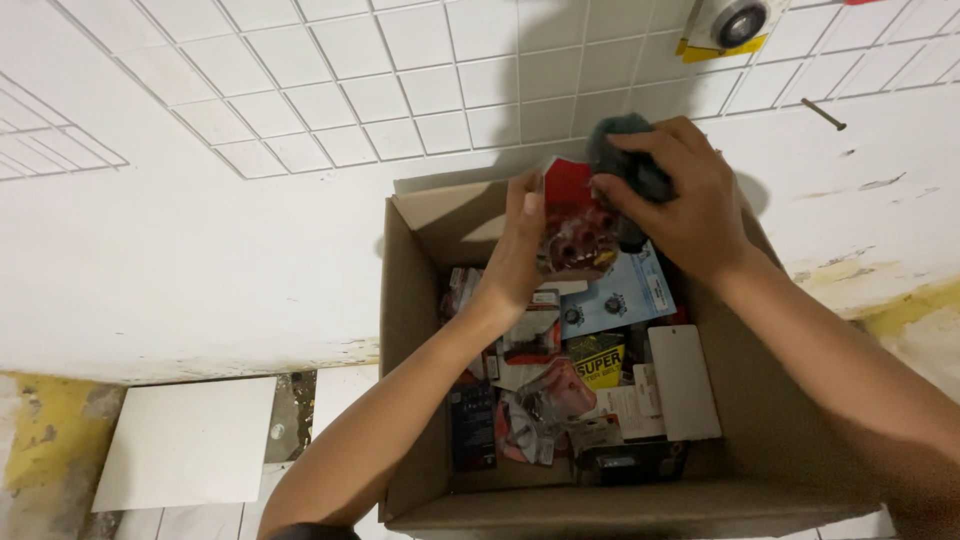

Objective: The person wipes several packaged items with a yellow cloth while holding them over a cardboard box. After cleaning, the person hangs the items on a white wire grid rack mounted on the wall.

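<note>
Head view: both hands' fingers grip a glossy red packet (572, 225) over cardboard box (410, 330)

The cardboard box (410, 300) is sitting on the floor against the tiled wall (330, 90). Packets (560, 400) are lying inside the box. A loose tile (185, 440) is lying left of the box.

Both forearms reaching forward, left hand (520, 240) flat and upright, right hand (680, 195) curled, fingers closed
</note>
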